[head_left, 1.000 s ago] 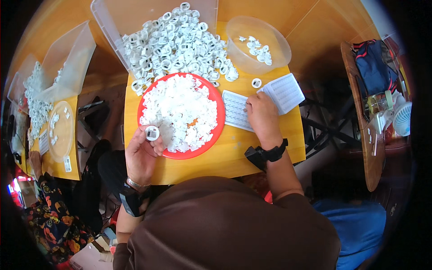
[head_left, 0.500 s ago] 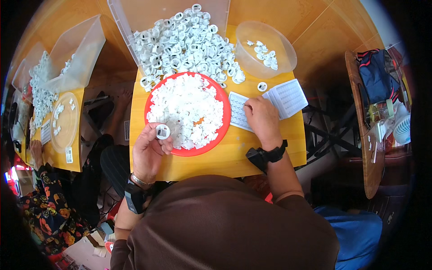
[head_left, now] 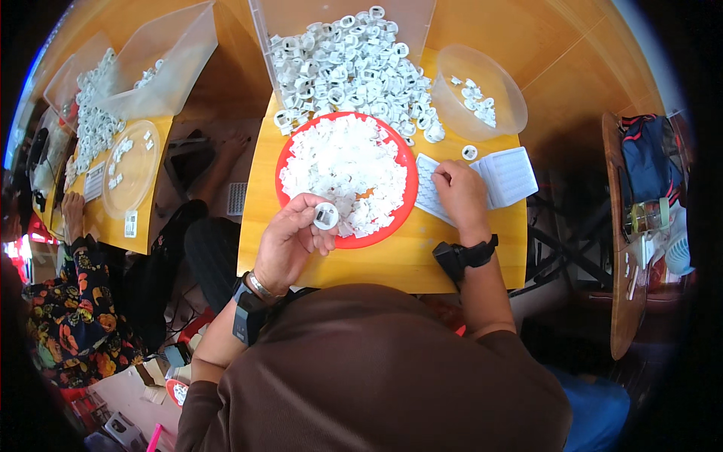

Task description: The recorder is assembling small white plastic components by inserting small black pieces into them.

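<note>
While a round white part (head_left: 325,216) is pinched by the left hand (head_left: 292,236) near the rim of a red tray (head_left: 409,178), the right hand (head_left: 461,193) is curled at a white gridded tray (head_left: 427,191); whether anything is held there cannot be told.

Beyond the left hand (head_left: 297,232) and right hand (head_left: 462,194) rises an orange-brown panelled wall (head_left: 557,34). Under both is 1 yellow tabletop (head_left: 376,265); a 2nd yellow table (head_left: 143,230) stands well left of them. Right of the right hand come crossed black legs (head_left: 578,251) — then a brown wooden tabletop (head_left: 623,320), curved at its edge. Pale floor (head_left: 124,403) shows left of the left hand, nearer the person.
</note>
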Demonstrator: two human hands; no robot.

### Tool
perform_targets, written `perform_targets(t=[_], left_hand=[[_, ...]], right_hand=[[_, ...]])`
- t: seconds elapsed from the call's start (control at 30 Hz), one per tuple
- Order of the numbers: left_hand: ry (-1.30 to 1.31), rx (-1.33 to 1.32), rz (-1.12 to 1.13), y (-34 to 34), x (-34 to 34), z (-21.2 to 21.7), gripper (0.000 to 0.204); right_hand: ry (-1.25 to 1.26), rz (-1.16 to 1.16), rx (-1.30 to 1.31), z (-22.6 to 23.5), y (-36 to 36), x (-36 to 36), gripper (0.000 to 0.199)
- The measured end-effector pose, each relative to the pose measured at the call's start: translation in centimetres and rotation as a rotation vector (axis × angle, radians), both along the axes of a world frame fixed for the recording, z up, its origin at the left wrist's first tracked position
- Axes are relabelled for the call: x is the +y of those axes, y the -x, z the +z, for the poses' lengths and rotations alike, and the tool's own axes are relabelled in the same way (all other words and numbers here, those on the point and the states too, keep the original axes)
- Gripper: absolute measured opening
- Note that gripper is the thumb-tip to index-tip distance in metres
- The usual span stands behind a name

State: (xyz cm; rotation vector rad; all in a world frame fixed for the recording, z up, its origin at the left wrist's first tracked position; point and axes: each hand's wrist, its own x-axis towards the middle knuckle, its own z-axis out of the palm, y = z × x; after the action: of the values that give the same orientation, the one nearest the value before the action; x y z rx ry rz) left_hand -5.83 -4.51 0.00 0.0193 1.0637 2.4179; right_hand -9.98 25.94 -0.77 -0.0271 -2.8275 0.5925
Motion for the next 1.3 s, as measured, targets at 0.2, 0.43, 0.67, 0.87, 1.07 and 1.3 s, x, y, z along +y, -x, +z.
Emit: perform_targets(t=[0.2,0.43,0.67,0.87,1.07,1.3], left_hand=[[-0.061,0.009,-0.007,-0.1,-0.1,-0.3,0.022],[-0.057,-0.002,-0.015,-0.2,-0.1,-0.4,0.021],[-0.065,0.006,-0.006,-0.3,0.1,-0.6,0.021],[-0.059,-0.008,0.005,-0.2,0.2,-0.7,0.021],[0.006,-0.021,0.045,-0.2,0.6,-0.4,0.024],[-0.045,-0.018,0.053,-0.3,1.3,0.2,0.021]], right_hand=[[0.054,0.015,-0.016,-0.2,0.0,0.2,0.005],[0.135,-0.023,-0.055,-0.2,0.3,0.3,0.005],[0.191,-0.067,-0.096,-0.2,0.8,0.2,0.006],[0.301,-0.077,-0.042,-0.7,0.8,0.3,0.009],[0.553,0.105,0.108,4.0,-1.2,-4.3,0.007],[0.603,0.639,0.248,4.6,-3.0,-11.2,0.015]])
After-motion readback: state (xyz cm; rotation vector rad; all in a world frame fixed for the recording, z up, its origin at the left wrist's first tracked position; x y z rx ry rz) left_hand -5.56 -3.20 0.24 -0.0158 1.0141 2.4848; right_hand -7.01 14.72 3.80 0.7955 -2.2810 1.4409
